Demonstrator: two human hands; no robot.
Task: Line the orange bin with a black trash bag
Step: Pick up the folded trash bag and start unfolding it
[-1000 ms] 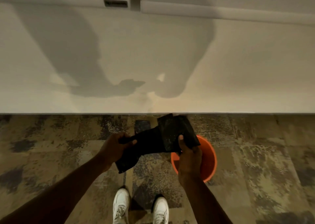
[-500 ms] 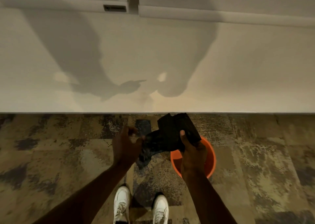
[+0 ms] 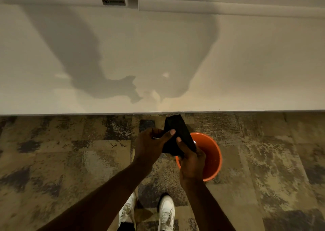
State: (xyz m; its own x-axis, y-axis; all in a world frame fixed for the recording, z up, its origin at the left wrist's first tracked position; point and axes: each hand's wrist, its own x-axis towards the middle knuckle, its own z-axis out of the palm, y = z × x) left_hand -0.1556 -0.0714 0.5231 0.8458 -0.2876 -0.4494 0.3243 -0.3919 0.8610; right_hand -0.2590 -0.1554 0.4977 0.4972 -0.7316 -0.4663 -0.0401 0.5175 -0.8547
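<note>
While both hands work at the centre of the frame, the black trash bag [image 3: 177,136] sits pinched between them as a compact folded wad, not yet opened out. The left hand [image 3: 151,145] closes on the bag's left edge, thumb laid across the top of the plastic; the right hand [image 3: 190,157] clamps the lower right part, thumb pressed on the upper face and fingers curled beneath. Neither hand is spread — both are narrow, pinching grips on the same thin film.

Just below and to the right of the hands, the orange bin [image 3: 212,158] stands upright on the patterned carpet [image 3: 70,160], its mouth partly hidden by the right wrist and a corner of the bag. It looks bare inside, so the lining has not begun. Above, a pale table top [image 3: 246,63] fills the upper half of the frame; a pair of white shoes [image 3: 165,211] shows at the bottom centre.

The likely trouble from here lies in the film itself. Layers of thin plastic cling, so the thumbs may slide without parting the mouth, or may open the sealed end by mistake. A hard pull could tear the film — and since the bin looks light, pushing the bag in one-handed could tip it or shove it across the carpet.
</note>
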